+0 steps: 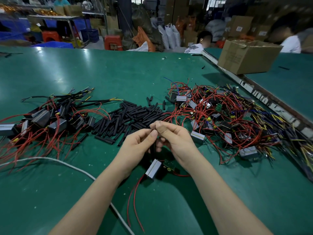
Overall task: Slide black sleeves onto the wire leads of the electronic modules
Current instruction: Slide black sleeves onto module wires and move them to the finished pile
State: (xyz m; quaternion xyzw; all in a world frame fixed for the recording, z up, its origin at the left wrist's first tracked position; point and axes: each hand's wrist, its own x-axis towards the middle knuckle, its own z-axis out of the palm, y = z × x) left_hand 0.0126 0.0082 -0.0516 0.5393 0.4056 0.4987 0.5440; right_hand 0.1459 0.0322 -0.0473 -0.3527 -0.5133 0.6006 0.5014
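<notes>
We hold one black sleeve (154, 147) between both hands over the green tabletop (101, 73): the left hand (140, 143) pinches it, and the right hand (171, 138) pinches at its top, probably the thin leads. The module (154, 168) hangs just below. The sleeve looks light and soft, so we judge a grip near its mouth is best.

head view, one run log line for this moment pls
step: sleeving | left hand: pinches black sleeve | right hand: pinches wire end | module: on table
</notes>
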